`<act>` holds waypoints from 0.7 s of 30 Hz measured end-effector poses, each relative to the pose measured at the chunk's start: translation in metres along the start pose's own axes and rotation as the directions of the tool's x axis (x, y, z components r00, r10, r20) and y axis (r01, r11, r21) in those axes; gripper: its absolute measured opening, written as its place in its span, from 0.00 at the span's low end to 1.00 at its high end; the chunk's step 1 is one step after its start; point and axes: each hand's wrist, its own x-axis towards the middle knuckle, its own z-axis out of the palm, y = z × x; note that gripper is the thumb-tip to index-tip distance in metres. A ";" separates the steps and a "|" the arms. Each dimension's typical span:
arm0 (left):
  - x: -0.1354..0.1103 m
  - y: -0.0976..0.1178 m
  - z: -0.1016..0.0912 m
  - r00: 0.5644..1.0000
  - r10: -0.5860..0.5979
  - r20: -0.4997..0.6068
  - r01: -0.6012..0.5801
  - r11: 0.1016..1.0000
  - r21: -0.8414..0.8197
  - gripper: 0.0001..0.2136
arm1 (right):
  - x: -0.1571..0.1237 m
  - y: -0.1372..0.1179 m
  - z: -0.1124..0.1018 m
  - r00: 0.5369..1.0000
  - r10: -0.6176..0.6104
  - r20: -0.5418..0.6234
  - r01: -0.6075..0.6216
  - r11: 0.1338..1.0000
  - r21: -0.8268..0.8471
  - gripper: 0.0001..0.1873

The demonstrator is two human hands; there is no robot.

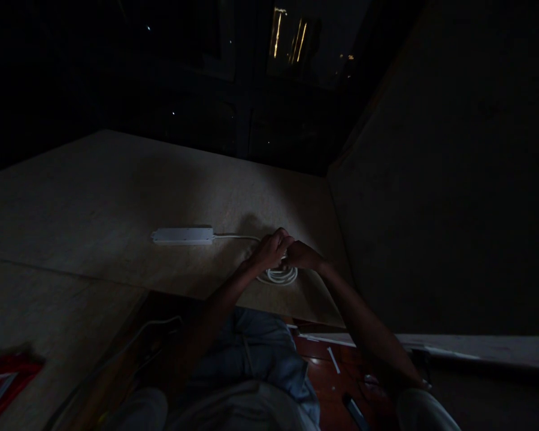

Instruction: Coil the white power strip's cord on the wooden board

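Note:
A white power strip [183, 236] lies flat on the pale tabletop [117, 197], left of my hands. Its white cable [281, 276] runs right from the strip's end and lies in a coil under my hands. My left hand [270, 250] is closed over the upper part of the coil, fingers bent. Against it, my right hand [302, 254] is also closed, its fingers mostly hidden behind the left. Both hands meet at the coiled cable; the dim light hides exactly which loops each one grips.
A dark wall or panel [444, 179] rises on the right. Dark window panes [314, 48] stand behind the table. A red packet [9, 383] lies at the lower left. Another pale cable [148, 324] hangs by the table's front edge. A dark object [354, 412] lies on the reddish floor.

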 end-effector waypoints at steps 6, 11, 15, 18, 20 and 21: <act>0.005 -0.033 -0.026 0.959 -0.040 -0.279 0.067 0.994 0.085 0.10 | -0.002 0.004 -0.019 0.973 -0.055 0.224 0.086 0.987 -0.134 0.07; -0.004 -0.052 -0.056 0.981 0.158 0.116 -0.189 0.918 0.349 0.25 | -0.009 0.005 -0.030 0.960 -0.039 0.277 0.011 0.995 0.103 0.01; -0.020 -0.056 -0.050 0.965 0.163 0.204 -0.237 0.874 0.424 0.26 | -0.014 -0.003 -0.037 0.970 0.021 0.242 -0.100 0.942 0.319 0.09; -0.028 -0.057 -0.032 0.985 0.126 0.114 -0.164 0.885 0.437 0.20 | -0.017 -0.008 -0.042 0.977 0.044 0.207 -0.127 0.905 0.406 0.14; -0.033 -0.057 -0.021 0.992 0.126 -0.004 -0.113 0.901 0.420 0.13 | -0.019 -0.010 -0.044 0.985 0.057 0.164 -0.125 0.886 0.446 0.17; -0.035 -0.056 -0.017 0.988 0.140 -0.071 -0.100 0.908 0.406 0.10 | -0.020 -0.012 -0.045 0.988 0.069 0.141 -0.127 0.879 0.460 0.18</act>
